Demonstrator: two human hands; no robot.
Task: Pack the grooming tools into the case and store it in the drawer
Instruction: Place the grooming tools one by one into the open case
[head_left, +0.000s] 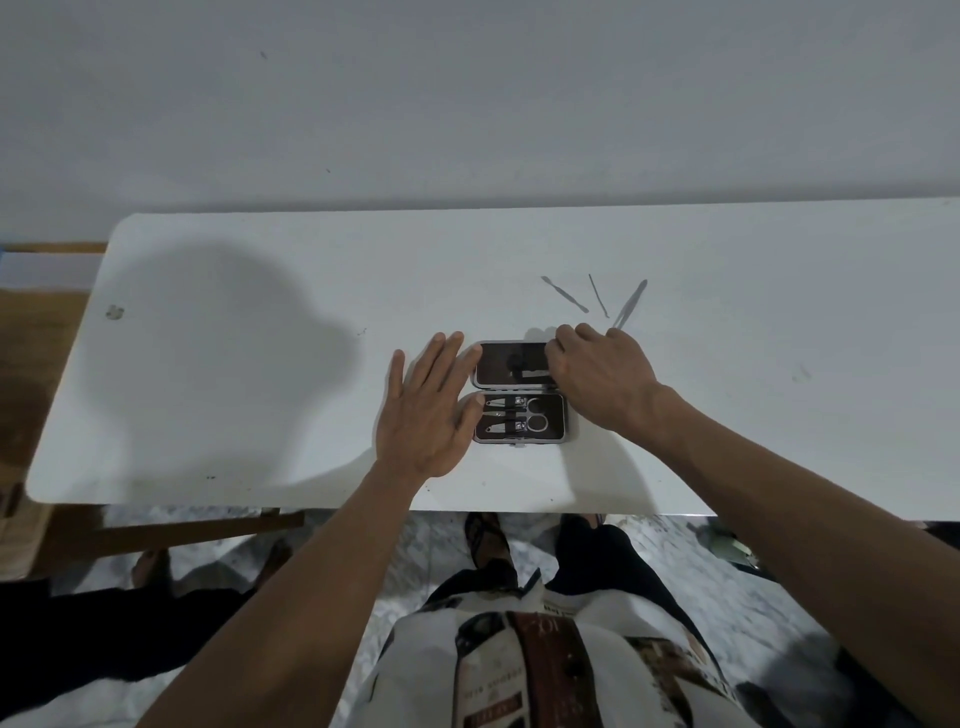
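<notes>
Steel tools sit half-packed in the open case (519, 392): my left hand (428, 410) lies flat beside it, unclenched; my right hand (597, 374) seats a tool in its lid. Next, I judge, the three loose tools (597, 296) beyond the case.

Case (519, 392) lies open flat on the desk, dark lining, grey rim, hinge running left-right. Near half holds two clippers and scissors (537, 414) under straps. Far half holds one small tool, partly hidden. I see three slim metal tools (597, 296) loose, beyond the case to the right.
</notes>
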